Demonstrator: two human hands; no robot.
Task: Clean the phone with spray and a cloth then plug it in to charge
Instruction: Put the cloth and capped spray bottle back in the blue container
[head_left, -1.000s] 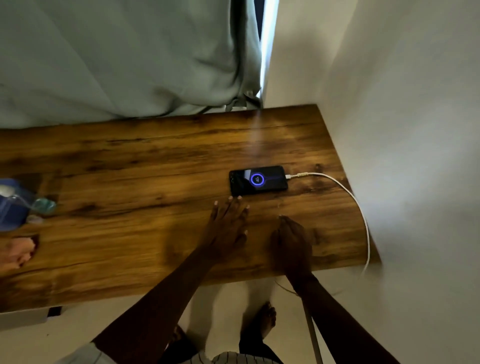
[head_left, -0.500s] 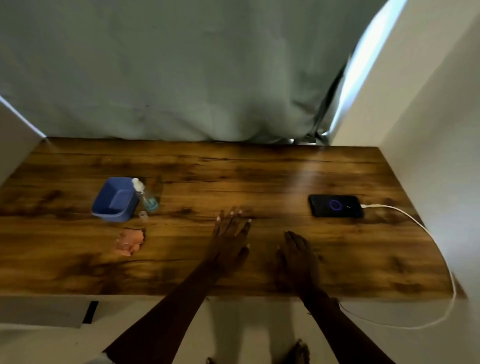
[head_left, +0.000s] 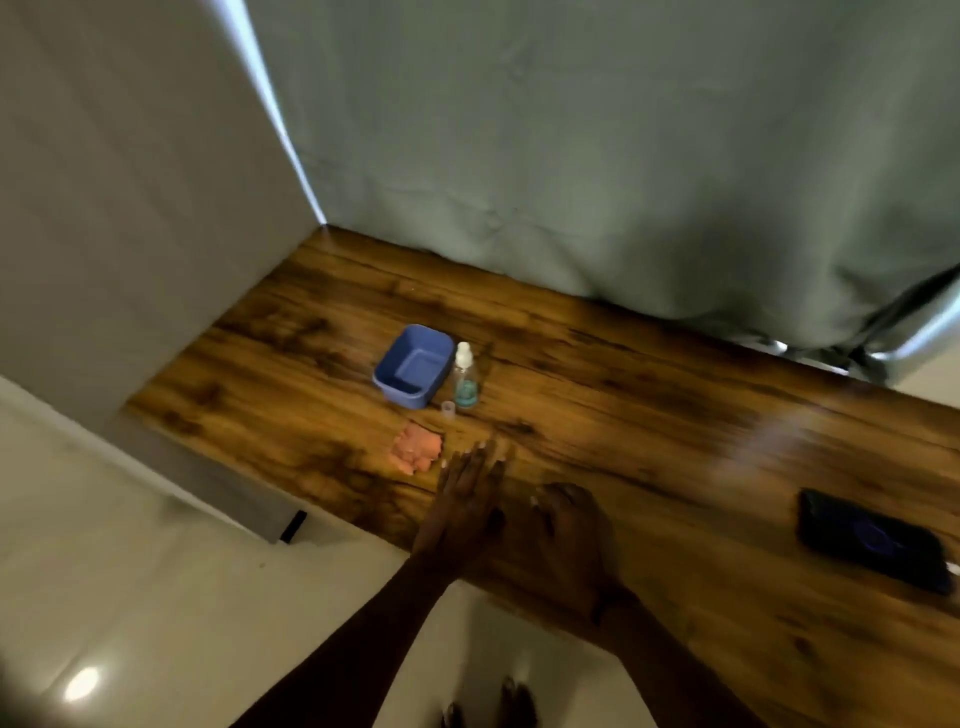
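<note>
Two empty hands at the front edge of the bench (head_left: 649, 415), left hand (head_left: 470, 483) flat, right hand (head_left: 569, 525) loosely curled | phone (head_left: 875, 543) near the right end, screen faintly lit | I judge cleaning done, charging begun | next: I look right to confirm the connection.

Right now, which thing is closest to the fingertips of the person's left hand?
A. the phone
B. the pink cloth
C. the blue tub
B: the pink cloth lies just beside the fingertips of the left hand, while the blue tub sits farther back on the table and the phone lies far off to the right.
</note>
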